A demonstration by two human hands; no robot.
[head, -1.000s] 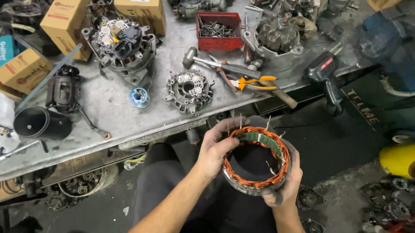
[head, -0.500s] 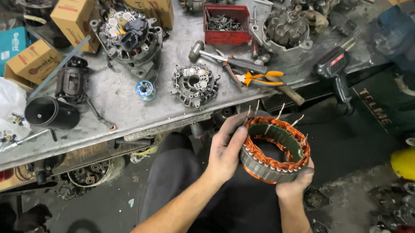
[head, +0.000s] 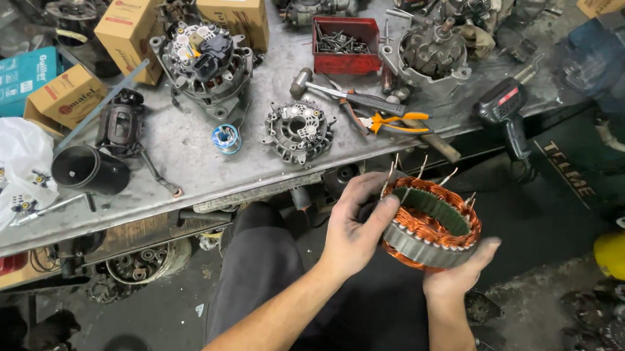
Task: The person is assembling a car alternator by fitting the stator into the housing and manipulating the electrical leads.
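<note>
Bare forearms, grimy fingers [head: 368, 219] — dark trousers [head: 263, 281]

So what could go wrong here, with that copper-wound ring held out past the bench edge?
The stator ring is held off the workbench, over the lap; a slip could drop it. Bare wire leads stick up by the left hand and might bend or prick. The right hand supports only its lower rim.

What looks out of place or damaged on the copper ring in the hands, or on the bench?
Nothing looks clearly damaged. The round stator ring with copper windings is held tilted between the left hand and the right hand; its bare wire leads stick up unevenly. On the grey metal bench, parts and tools lie scattered; the orange-handled pliers lie near its front edge.
</note>
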